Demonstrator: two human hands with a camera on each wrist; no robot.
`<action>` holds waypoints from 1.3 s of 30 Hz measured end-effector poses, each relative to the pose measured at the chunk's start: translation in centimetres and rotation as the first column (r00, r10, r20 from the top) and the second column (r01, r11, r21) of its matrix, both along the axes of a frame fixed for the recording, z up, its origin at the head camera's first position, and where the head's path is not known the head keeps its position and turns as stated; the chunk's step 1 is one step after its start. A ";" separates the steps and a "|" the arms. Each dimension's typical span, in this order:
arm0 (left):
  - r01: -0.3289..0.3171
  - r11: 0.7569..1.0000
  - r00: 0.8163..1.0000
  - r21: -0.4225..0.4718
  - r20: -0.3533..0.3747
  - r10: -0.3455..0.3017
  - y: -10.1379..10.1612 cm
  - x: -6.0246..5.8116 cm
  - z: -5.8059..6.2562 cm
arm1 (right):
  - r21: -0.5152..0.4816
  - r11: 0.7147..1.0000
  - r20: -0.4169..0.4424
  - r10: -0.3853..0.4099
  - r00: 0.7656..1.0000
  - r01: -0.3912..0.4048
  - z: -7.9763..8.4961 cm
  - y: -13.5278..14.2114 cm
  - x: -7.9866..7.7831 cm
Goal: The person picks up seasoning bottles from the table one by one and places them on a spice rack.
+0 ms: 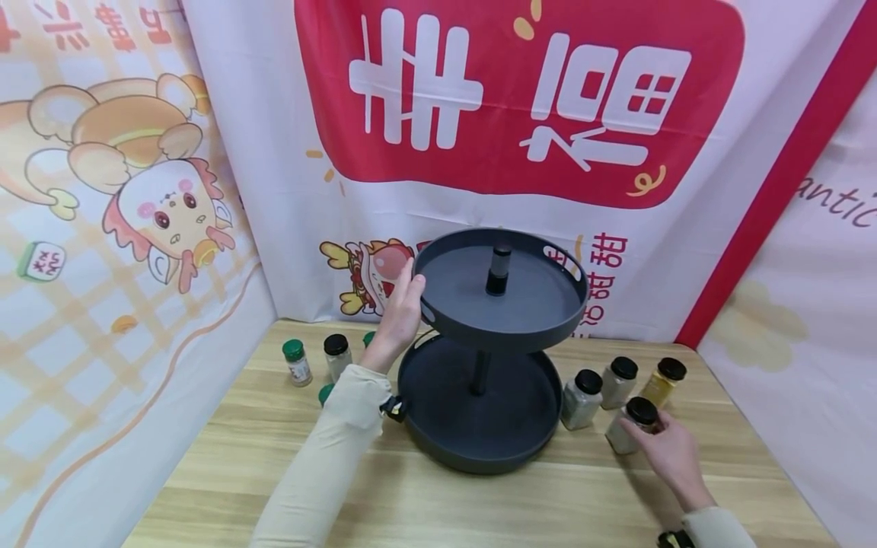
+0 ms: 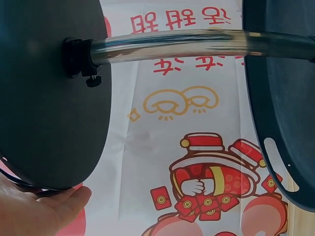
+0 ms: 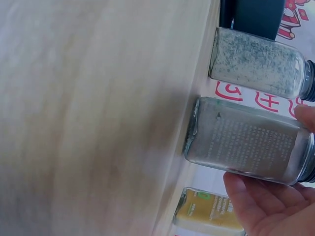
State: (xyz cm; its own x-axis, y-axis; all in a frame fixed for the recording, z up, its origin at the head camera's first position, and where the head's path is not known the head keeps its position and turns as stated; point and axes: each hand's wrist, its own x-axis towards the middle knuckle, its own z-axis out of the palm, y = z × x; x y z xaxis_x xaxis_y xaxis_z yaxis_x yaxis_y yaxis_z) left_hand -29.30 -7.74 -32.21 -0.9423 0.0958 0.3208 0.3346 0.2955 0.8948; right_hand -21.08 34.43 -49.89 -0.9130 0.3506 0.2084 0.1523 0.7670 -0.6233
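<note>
A dark two-tier round tray stand has an upper tray (image 1: 455, 304) and a lower tray (image 1: 445, 415), joined by a central pole (image 2: 172, 46). My left hand (image 1: 397, 320) rests against the left rim of the upper tray, near its handle slot, with the fingers mostly straight. To the right of the stand, my right hand (image 1: 674, 460) grips a square glass spice jar (image 3: 246, 140) with a black lid, fingers and thumb on opposite sides. That jar is upright, its base close to the wooden table. No jars show in either tray.
Beside the held jar stand a speckled-content glass jar (image 3: 258, 64), another black-lidded jar (image 1: 619, 387) and a yellow turmeric jar (image 3: 209, 209). Left of the stand are a green-lidded jar (image 1: 297, 364), a black-lidded jar (image 1: 338, 356) and others partly behind my left arm. Printed cloth (image 1: 274, 190) hangs behind the table.
</note>
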 end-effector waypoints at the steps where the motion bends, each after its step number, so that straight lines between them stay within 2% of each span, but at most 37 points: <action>1: -0.002 1.000 1.000 -0.004 0.000 0.002 0.0 0.0 0.0 | -0.003 1.000 0.002 0.000 1.000 0.000 0.0 0.1 0.0; 17: -0.004 1.000 1.000 0.013 0.010 0.004 0.1 0.3 0.2 | -0.094 0.996 -0.029 -0.015 0.999 0.013 2.3 0.2 0.8; 24: 0.001 0.999 1.000 0.033 0.005 -0.002 0.3 0.4 0.1 | -0.192 0.981 -0.004 -0.025 1.000 0.023 3.3 0.0 1.0; 34: 0.007 0.999 1.000 0.033 -0.009 -0.007 0.1 0.2 -0.3 | -0.295 0.955 -0.122 -0.058 0.991 0.020 4.8 -0.2 1.2; 39: 0.008 0.999 1.000 0.042 -0.013 -0.007 0.2 0.3 -0.2 | -0.320 0.947 -0.148 -0.095 0.984 0.043 5.8 -0.5 1.3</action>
